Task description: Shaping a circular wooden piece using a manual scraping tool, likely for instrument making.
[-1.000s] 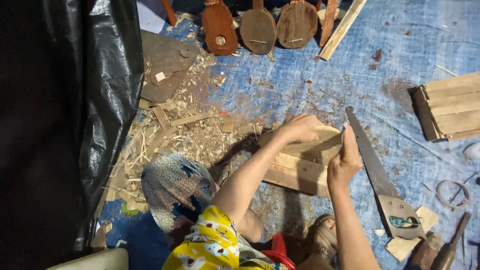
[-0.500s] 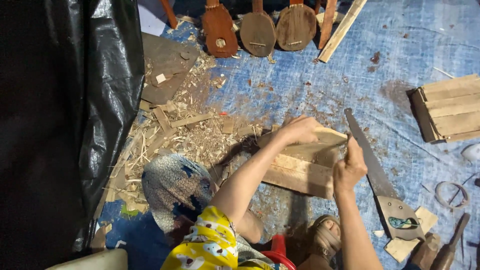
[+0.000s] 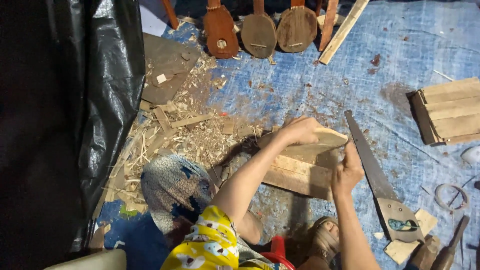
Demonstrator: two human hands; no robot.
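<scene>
My left hand (image 3: 299, 131) grips the near end of a pale, flat, curved wooden piece (image 3: 327, 138) and holds it down on a wooden block (image 3: 299, 175) made of joined planks. My right hand (image 3: 347, 171) is closed in a fist at the block's right edge, just under the piece's tip. Whether anything is inside the fist is hidden. A handsaw (image 3: 372, 172) with a wooden handle lies on the blue tarp (image 3: 310, 90), right beside my right hand.
Three small brown instrument bodies (image 3: 259, 32) and wooden slats lean at the top. A slatted wooden crate (image 3: 450, 112) sits far right. Shavings and scraps (image 3: 175, 135) pile up on the left beside black plastic sheeting (image 3: 75, 100). My sandalled foot (image 3: 325, 242) is below the block.
My right hand has slid slightly down along the block's right edge. The left hand and the wooden piece stay in place.
</scene>
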